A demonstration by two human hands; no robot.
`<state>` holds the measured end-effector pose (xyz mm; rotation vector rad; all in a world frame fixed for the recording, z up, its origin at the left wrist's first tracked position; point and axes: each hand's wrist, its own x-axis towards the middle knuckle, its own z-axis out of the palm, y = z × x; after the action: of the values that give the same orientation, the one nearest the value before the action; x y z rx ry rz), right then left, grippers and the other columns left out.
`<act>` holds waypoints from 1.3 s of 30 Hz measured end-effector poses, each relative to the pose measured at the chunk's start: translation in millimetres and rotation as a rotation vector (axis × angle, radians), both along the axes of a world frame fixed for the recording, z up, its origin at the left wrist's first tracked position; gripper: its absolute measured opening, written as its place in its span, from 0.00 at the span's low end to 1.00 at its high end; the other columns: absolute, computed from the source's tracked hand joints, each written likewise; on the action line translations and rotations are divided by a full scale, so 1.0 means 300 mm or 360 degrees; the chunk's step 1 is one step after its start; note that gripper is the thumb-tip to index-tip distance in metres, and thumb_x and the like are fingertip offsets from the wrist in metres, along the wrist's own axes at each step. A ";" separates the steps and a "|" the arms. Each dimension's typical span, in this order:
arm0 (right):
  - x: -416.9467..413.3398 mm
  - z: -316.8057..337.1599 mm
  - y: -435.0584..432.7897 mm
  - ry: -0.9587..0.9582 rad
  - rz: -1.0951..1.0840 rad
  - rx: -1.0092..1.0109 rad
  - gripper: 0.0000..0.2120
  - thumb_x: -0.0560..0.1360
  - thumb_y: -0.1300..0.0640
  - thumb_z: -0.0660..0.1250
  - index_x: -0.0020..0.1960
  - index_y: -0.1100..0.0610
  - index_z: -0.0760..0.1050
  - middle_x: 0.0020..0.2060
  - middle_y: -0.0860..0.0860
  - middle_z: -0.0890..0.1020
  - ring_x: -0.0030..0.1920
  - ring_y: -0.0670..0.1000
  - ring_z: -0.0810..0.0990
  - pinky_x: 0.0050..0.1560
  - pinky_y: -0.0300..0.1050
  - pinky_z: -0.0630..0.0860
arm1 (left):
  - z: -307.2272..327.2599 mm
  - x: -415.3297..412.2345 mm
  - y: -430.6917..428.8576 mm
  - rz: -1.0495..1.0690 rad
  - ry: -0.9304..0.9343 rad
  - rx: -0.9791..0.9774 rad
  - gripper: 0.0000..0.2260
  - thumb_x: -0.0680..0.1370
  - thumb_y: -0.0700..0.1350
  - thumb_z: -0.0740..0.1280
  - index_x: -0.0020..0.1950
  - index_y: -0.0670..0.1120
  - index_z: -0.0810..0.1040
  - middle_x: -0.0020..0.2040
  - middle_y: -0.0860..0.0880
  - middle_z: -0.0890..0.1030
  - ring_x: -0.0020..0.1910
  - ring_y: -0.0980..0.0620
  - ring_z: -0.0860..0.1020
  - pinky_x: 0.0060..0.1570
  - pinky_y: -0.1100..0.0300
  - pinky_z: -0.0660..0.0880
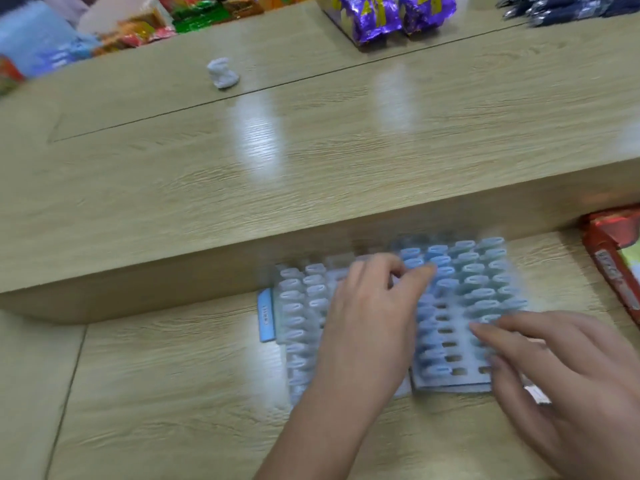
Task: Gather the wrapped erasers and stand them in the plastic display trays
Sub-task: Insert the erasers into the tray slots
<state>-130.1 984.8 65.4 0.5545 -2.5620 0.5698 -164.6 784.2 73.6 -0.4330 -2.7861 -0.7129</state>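
Two clear plastic display trays lie side by side on the lower desk. The left tray (298, 327) holds pale wrapped erasers. The right tray (450, 344) has blue wrapped erasers (481, 271) standing in its far rows and empty slots nearer me. My left hand (370, 317) reaches over the gap between the trays, and its thumb and curled fingers pinch a blue eraser (414, 263) at the far end of the right tray. My right hand (568, 372) rests with straight, spread fingers on the right tray's near corner. One loose blue eraser (266, 320) lies flat beside the left tray. The picture is blurred.
A raised wooden counter (242, 188) runs across just behind the trays. On it are a crumpled white wad (223, 73), purple packets (388, 15), colourful snack packs (145, 22) and dark pens (571, 8). A red box (613, 258) stands at the right edge.
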 end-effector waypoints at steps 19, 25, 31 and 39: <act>0.014 -0.189 -0.979 -0.0979 -0.0202 0.0352 0.34 0.70 0.61 0.41 0.75 0.69 0.60 0.70 0.68 0.69 0.71 0.66 0.67 0.70 0.60 0.67 | -0.265 0.117 -0.729 -0.0143 -0.0283 -0.0523 0.27 0.76 0.49 0.59 0.76 0.48 0.68 0.75 0.51 0.70 0.72 0.45 0.69 0.70 0.47 0.65; 0.115 -0.182 -1.050 -0.0792 0.0165 0.0291 0.36 0.65 0.62 0.47 0.73 0.63 0.67 0.70 0.57 0.74 0.71 0.56 0.72 0.66 0.53 0.73 | -0.249 0.246 -0.927 0.0010 -0.0251 -0.0614 0.24 0.78 0.50 0.58 0.74 0.49 0.70 0.74 0.50 0.71 0.68 0.44 0.72 0.65 0.50 0.67; 0.140 -0.198 -1.042 -0.0883 0.0220 0.0056 0.32 0.68 0.59 0.73 0.70 0.49 0.69 0.63 0.49 0.74 0.58 0.54 0.76 0.54 0.50 0.79 | -0.250 0.394 -1.088 0.0302 -0.0359 -0.0182 0.14 0.79 0.51 0.60 0.61 0.50 0.78 0.70 0.46 0.75 0.67 0.44 0.74 0.60 0.46 0.75; 0.069 -0.154 -0.989 -0.1085 0.0004 0.0052 0.10 0.76 0.48 0.65 0.57 0.44 0.75 0.47 0.42 0.75 0.49 0.47 0.74 0.45 0.41 0.70 | -0.197 0.340 -1.022 0.0654 -0.0624 0.0225 0.16 0.77 0.45 0.70 0.64 0.55 0.76 0.62 0.61 0.73 0.63 0.57 0.68 0.59 0.62 0.64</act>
<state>-109.3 688.1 19.2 0.4212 -3.2094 0.8315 -62.5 477.6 14.5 0.3370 -2.9981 -0.9637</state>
